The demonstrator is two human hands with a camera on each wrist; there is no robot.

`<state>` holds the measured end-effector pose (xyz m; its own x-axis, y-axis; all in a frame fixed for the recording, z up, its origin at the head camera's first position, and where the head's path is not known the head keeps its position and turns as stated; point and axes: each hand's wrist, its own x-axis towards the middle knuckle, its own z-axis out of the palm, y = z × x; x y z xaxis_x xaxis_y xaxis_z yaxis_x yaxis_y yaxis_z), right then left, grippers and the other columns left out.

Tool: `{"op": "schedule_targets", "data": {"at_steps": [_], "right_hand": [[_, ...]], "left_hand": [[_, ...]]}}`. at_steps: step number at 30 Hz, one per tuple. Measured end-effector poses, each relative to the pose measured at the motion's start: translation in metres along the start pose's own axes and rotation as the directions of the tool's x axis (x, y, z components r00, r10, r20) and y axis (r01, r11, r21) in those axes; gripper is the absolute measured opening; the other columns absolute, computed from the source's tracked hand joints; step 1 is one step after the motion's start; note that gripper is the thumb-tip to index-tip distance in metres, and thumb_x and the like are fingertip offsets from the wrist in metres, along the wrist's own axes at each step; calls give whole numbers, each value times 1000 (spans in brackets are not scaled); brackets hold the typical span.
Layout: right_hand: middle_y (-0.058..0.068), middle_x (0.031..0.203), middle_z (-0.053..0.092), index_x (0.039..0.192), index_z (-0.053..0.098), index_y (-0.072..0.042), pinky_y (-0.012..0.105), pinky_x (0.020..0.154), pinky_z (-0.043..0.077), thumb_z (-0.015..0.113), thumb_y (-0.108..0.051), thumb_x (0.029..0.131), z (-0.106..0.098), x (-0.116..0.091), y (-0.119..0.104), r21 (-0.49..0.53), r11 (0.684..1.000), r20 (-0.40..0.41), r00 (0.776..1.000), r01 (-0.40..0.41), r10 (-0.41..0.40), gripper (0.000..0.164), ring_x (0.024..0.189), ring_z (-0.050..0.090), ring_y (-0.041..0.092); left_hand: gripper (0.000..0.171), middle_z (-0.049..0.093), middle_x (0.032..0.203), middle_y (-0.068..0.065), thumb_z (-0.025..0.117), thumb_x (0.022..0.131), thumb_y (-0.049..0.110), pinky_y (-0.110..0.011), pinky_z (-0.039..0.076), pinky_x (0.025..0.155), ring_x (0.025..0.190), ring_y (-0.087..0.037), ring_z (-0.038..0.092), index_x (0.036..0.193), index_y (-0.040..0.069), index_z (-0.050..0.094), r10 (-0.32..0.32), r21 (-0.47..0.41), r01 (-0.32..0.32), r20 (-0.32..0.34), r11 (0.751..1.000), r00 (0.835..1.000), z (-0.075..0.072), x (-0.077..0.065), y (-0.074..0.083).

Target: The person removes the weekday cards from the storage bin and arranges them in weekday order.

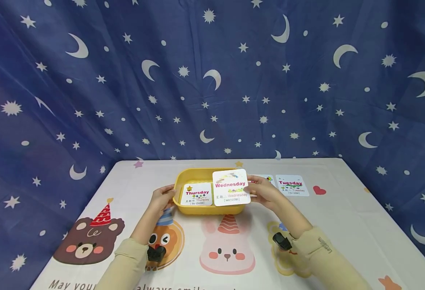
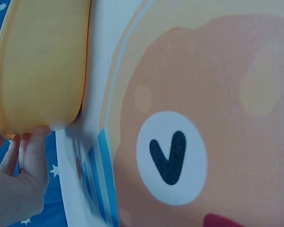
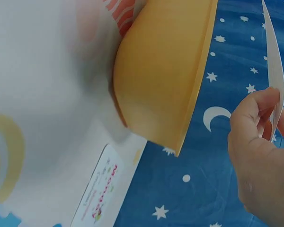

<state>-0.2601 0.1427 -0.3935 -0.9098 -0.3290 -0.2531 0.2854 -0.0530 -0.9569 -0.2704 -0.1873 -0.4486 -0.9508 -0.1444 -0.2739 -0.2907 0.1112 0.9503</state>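
The left hand (image 1: 162, 198) grips the yellow tray (image 1: 198, 210) at nine o'clock, and over its three o'clock half the right hand (image 1: 266, 192) pinches the Wednesday card (image 1: 231, 190), probably light, thin and springy, best held by its edges, the Tuesday card (image 1: 292, 185) lying beyond.

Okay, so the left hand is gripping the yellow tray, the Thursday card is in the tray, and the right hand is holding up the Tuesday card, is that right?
Not quite: the head view shows the right hand holding up the Wednesday card. The left hand is gripping the yellow tray, and the Thursday card is in it.
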Motion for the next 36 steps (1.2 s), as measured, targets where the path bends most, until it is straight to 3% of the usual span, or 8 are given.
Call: {"op": "schedule_targets", "data": {"at_steps": [9,20,26,32,36], "right_hand": [[-7,89,65,136,31,7,25,68,57,49,5,88,-23,-17,9,28,1000,-17,1000,-3,4,51,80,65,9],[-9,88,63,146,17,7,21,68,57,45,-2,93,-51,-31,18,31,999,-115,993,-22,25,60,78,64,7],[-10,91,62,148,9,6,28,75,57,41,-4,97,-68,-39,23,66,997,-107,993,-34,41,61,84,63,7],[-8,97,59,150,-1,-1,39,83,53,38,-4,99,-86,-48,29,173,982,-73,993,-74,88,64,91,60,11],[-5,96,59,151,-4,-5,36,82,55,39,-1,98,-95,-53,31,241,966,-84,989,-96,119,68,90,61,12]], "left_hand": [[42,50,128,-24,49,97,9,-15,54,61,78,-8,60,136,-4,44,-5,-32,6,11,999,1000,0,0,0],[42,48,130,-26,48,97,8,-16,56,63,80,-10,62,136,-4,44,-8,-39,8,13,999,1000,0,1,0],[41,50,129,-25,49,97,9,-16,55,62,78,-9,61,136,-2,45,-9,-25,10,6,1000,1000,0,1,-1],[42,53,123,-21,51,96,11,-16,54,61,77,-9,60,136,-1,46,-7,-6,7,0,1000,1000,0,1,-3],[42,53,124,-22,51,96,10,-17,55,62,79,-9,61,136,-2,46,0,-10,0,1,1000,1000,-1,1,-2]]}}
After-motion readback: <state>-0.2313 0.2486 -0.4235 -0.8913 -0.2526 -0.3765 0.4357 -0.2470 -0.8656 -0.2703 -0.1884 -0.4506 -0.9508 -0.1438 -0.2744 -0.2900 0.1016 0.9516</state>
